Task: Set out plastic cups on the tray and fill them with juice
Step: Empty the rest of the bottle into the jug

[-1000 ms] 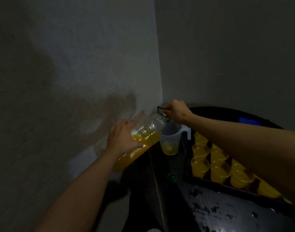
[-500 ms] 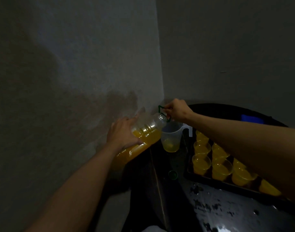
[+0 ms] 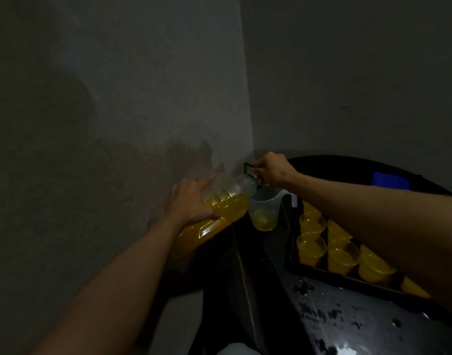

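Note:
A big clear bottle of orange juice (image 3: 226, 203) lies tilted, its mouth over a clear plastic jug (image 3: 264, 211). My left hand (image 3: 191, 201) grips the bottle's body from above. My right hand (image 3: 272, 170) holds the bottle's green handle (image 3: 248, 168) at the neck. The jug holds a little juice at its bottom. To the right, a dark tray (image 3: 322, 274) carries several plastic cups (image 3: 310, 245) filled with juice; my right forearm hides some of them.
The tray and jug stand on a dark glossy table (image 3: 348, 321) in a wall corner. A green bottle cap (image 3: 267, 263) lies on the table near the tray. A blue object (image 3: 391, 179) sits at the far right back.
The bottle and both hands have barely moved, staying tilted over the jug. The view has shifted slightly.

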Demonstrator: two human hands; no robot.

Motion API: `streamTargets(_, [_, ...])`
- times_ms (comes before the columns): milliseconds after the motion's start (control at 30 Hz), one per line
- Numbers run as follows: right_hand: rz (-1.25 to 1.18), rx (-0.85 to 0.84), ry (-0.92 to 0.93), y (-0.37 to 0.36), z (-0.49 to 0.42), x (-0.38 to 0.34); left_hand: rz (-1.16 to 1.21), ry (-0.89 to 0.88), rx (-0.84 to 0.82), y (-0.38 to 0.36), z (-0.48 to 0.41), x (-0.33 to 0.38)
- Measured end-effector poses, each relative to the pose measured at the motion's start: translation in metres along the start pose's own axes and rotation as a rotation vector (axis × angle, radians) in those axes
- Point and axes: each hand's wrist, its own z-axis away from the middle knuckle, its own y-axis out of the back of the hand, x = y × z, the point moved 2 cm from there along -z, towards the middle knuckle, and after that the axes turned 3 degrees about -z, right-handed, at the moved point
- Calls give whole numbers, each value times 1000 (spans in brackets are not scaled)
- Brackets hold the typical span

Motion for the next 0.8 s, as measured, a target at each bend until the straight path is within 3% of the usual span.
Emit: streamTargets(800, [-113,9,-47,-2,-3,6,-33,27,-33,16,-8,4])
